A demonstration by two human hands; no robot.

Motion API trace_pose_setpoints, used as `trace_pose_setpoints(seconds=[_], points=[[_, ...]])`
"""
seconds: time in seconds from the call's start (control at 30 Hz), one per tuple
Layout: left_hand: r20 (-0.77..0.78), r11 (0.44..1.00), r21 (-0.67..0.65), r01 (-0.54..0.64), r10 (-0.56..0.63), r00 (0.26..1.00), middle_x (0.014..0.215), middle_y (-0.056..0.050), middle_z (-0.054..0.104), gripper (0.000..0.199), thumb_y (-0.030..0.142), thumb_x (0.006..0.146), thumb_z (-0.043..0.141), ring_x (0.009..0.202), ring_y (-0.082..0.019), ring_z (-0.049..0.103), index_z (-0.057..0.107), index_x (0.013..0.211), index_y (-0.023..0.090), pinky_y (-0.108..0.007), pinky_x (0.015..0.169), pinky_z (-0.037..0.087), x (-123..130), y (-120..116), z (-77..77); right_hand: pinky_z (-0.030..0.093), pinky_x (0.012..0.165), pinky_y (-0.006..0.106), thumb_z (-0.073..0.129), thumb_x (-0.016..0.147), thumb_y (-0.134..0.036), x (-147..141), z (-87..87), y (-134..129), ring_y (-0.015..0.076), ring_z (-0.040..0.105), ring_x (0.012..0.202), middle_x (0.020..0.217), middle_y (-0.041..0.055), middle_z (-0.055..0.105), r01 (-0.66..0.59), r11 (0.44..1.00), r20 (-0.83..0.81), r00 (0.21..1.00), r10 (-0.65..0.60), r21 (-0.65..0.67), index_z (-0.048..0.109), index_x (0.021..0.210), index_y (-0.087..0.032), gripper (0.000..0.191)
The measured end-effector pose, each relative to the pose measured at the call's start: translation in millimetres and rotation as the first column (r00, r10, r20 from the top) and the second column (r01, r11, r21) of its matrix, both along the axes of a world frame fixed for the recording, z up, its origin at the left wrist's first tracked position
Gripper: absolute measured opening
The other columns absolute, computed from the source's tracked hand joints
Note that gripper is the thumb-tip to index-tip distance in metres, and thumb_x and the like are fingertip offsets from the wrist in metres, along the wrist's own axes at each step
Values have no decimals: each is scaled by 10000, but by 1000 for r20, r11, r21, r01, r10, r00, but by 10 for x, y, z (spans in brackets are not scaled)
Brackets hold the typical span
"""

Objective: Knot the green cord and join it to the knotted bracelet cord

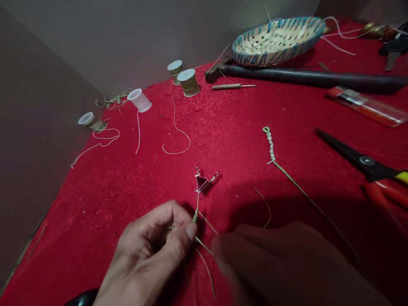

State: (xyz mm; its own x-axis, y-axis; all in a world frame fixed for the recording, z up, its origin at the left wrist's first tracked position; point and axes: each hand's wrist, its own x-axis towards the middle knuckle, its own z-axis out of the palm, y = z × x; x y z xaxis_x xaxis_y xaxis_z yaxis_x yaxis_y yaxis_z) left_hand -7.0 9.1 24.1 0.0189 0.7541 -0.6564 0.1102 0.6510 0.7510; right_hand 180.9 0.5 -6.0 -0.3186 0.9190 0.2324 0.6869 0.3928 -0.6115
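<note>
1. Left hand [149, 248] fingers [190, 231] clamped on green braided cord [195, 216], near red cloth's [95, 221] front edge, below binder clip [201, 182].
2. Right hand [280, 265] blurred; fingers' state unclear.
3. Risk: slack grip could loosen loose strands [204, 250].

Here we are, right over the red cloth [95, 221]! Our left hand [153, 246] pinches a green cord [196, 212] just below a binder clip [200, 182], and our right hand [280, 263], blurred, sits close beside it near the loose strands. Out to the right lies a knotted cord [270, 146], then scissors [366, 163], with spools [188, 83] and a woven basket [277, 41] farther up!
</note>
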Motion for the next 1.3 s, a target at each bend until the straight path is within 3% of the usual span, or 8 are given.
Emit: trace_pose_setpoints(seconds=[0.27,0.47,0.6,0.77,0.93,1.1,1.2,1.3], points=[[-20,998,50,-50,51,999,620,10,529,366,613,747,875,616,-188,471,778,795,263,-250,536,434,77,-42,-20,575,598,285,490,1039,-221,139,85,76,205,785,774,980,-15,819,141,990,-198,971,-136,11,673,1136,-299,222],[14,998,-1,-58,58,998,663,47,419,410,625,706,929,616,-139,299,734,790,274,-190,537,303,3,-135,-64,579,617,277,453,1015,-116,194,9,39,177,787,788,1013,-31,805,60,997,-246,967,-67,-39,638,1025,-286,251],[87,999,-36,-11,14,996,645,69,364,387,609,823,848,580,-130,212,673,818,264,-223,505,199,-14,-109,-78,565,606,243,420,1017,-131,198,-28,74,143,769,733,943,-47,802,39,999,-256,966,-29,33,638,992,-293,273],[74,1000,-15,-5,6,997,618,92,322,416,597,838,840,561,-121,155,619,800,247,-244,489,150,-14,-60,-64,590,644,230,433,983,-92,184,-25,155,137,782,769,940,-1,812,98,987,-167,983,-76,124,692,1046,-212,292],[49,999,50,3,-5,999,664,62,418,357,543,876,821,603,-130,247,644,836,236,-272,538,174,-18,-44,-7,639,876,292,470,1007,-81,166,-106,239,180,786,979,1116,53,819,121,944,-87,991,-98,308,682,1185,-155,285],[48,992,128,5,-12,999,678,56,433,360,529,852,834,611,-135,251,645,813,225,-290,541,175,-67,-19,-55,585,1011,440,458,1030,-45,180,-175,361,271,671,1220,1440,69,699,-16,941,16,1000,11,338,596,1417,-174,430],[57,990,143,-6,-2,998,643,70,391,343,492,849,824,594,-136,236,618,776,228,-291,528,167,-91,26,-108,599,856,370,402,1053,-71,162,-188,476,254,613,1091,1548,48,618,-193,926,100,981,169,325,530,1537,-195,516],[70,990,139,-14,4,998,645,74,374,322,450,848,800,593,-139,224,578,756,235,-288,525,170,-97,64,-124,567,716,365,391,1061,-124,110,-218,566,246,562,930,1422,54,697,-307,901,151,950,272,307,619,1471,-209,477]])
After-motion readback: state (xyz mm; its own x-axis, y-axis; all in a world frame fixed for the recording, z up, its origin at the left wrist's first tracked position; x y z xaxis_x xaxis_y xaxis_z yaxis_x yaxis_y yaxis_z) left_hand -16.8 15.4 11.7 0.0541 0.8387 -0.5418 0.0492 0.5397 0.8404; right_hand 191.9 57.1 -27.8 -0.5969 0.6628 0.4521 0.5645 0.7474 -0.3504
